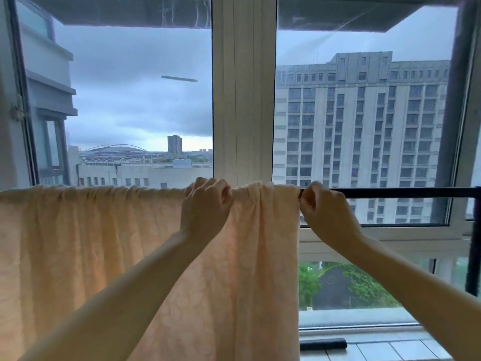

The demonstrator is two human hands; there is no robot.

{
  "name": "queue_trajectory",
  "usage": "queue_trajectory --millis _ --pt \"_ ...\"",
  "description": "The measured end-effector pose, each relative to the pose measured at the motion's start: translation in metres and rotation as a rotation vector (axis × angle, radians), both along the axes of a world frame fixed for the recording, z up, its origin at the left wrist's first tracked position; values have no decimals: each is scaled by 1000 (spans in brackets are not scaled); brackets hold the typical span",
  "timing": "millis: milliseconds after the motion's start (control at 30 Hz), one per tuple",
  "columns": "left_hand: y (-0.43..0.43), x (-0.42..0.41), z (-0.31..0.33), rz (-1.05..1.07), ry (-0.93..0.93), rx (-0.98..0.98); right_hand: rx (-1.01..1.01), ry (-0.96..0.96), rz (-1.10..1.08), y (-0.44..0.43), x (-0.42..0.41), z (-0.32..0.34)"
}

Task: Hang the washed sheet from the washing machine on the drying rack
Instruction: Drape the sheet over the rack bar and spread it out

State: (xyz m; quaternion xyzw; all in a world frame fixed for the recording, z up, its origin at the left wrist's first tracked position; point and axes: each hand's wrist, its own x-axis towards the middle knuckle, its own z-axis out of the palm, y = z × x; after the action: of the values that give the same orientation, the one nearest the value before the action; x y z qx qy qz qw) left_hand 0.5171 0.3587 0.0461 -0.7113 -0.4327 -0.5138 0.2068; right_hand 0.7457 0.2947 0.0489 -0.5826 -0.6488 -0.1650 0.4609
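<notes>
A pale peach sheet (78,243) with a faint leaf pattern hangs over the black bar of the drying rack (390,192), covering it from the left edge to the middle. My left hand (205,204) grips the gathered top fold of the sheet on the bar. My right hand (322,207) pinches the sheet's right edge where it meets the bare bar. The bar under the cloth is hidden.
Behind the rack stands a large window with a white centre frame (243,100). A black upright of the rack (473,251) rises at the far right. A dark object (322,343) lies on the tiled sill at bottom right.
</notes>
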Motion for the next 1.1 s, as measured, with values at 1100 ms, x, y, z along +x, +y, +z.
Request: queue_trajectory --millis 1100 --pt "-54 24 36 -440 -659 -711 -108 -336 502 39 -24 38"
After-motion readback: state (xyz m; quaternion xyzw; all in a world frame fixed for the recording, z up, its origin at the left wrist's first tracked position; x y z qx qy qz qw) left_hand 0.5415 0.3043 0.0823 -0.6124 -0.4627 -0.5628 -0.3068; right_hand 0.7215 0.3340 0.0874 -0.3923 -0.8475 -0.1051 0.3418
